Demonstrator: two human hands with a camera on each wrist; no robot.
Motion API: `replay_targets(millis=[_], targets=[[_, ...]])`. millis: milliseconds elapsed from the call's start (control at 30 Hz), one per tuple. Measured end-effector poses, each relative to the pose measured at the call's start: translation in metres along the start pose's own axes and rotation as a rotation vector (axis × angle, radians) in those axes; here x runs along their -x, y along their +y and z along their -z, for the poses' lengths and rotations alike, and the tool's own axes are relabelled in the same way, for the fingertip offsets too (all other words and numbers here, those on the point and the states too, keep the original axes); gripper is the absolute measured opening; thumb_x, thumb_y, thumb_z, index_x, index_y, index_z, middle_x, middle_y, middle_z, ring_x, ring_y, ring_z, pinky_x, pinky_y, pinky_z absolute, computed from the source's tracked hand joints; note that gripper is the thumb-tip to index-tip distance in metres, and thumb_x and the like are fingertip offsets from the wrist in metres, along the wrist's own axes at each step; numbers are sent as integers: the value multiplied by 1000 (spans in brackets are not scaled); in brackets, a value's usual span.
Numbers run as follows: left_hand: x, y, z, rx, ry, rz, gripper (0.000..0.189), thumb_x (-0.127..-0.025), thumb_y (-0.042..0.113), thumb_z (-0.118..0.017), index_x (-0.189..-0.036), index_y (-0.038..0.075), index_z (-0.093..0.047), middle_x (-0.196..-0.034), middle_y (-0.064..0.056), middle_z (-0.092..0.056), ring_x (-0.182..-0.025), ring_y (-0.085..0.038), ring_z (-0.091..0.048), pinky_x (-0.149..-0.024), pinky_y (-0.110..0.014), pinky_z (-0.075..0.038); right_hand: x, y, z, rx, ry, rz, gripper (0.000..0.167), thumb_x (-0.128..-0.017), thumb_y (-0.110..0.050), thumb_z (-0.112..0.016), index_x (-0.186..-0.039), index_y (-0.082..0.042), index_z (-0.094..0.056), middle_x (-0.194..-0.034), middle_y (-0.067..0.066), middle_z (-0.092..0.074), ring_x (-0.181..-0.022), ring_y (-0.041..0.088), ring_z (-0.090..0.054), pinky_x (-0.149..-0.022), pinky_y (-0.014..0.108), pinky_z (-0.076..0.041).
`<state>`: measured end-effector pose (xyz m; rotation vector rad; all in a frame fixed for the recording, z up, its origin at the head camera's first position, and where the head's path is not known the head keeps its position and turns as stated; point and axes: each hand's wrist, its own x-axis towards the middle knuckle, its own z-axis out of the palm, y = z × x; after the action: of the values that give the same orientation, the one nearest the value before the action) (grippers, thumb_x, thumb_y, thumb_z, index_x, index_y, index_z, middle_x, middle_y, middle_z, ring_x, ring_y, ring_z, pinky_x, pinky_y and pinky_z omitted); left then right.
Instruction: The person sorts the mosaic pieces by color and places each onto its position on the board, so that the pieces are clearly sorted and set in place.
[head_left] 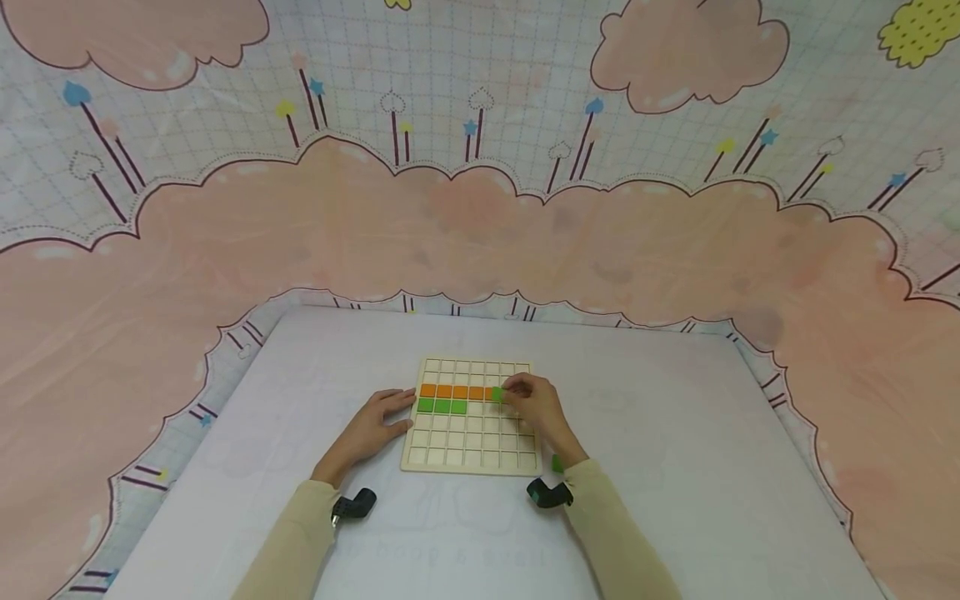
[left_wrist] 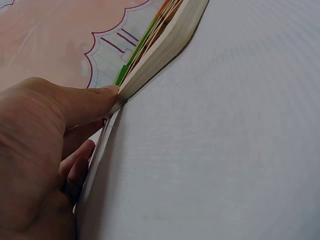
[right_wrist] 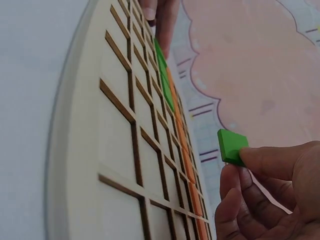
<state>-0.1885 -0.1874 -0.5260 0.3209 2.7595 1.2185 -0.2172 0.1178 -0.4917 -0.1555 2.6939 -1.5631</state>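
Observation:
A wooden grid board point(head_left: 471, 472) lies flat on the white table. One of its rows holds a run of orange square tiles point(head_left: 445, 392), and the row nearer me holds three green tiles point(head_left: 442, 406) at its left end. My left hand point(head_left: 369, 427) rests against the board's left edge, thumb and fingers touching its side. Over the right part of the board, my right hand point(head_left: 540, 408) pinches a green square tile point(right_wrist: 232, 146) between thumb and fingertips. In the right wrist view that tile is held up off the board, beside the orange row.
Another green piece point(head_left: 557, 463) lies on the table, partly hidden by my right wrist. Black wrist cameras point(head_left: 550, 493) sit on both wrists. A patterned pink and white cloth point(head_left: 480, 233) rises behind the white table surface point(head_left: 645, 400).

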Motion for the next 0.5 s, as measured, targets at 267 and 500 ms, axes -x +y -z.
replay_targets(millis=[267,500], targets=[[0,-1,0,7,0,2,53,-92,18,-68,-142,7,-53,-155,-7,-42,-146,-36,-30,-118,-60,-26,-1,1,-13,25,-26,35,9,-88,-9,-72,-97,-8,-73,-93,8,-73,-82,16,-66,-78,32,-56],[-1,-1,-1,4,-1,8,53,-92,18,-68,-142,8,-53,-155,-7,-42,-146,-36,-31,-118,-60,-26,-1,1,-23,35,-57,50,8,-89,-11,-72,-96,-10,-73,-93,6,-73,-84,15,-67,-79,33,-56]])
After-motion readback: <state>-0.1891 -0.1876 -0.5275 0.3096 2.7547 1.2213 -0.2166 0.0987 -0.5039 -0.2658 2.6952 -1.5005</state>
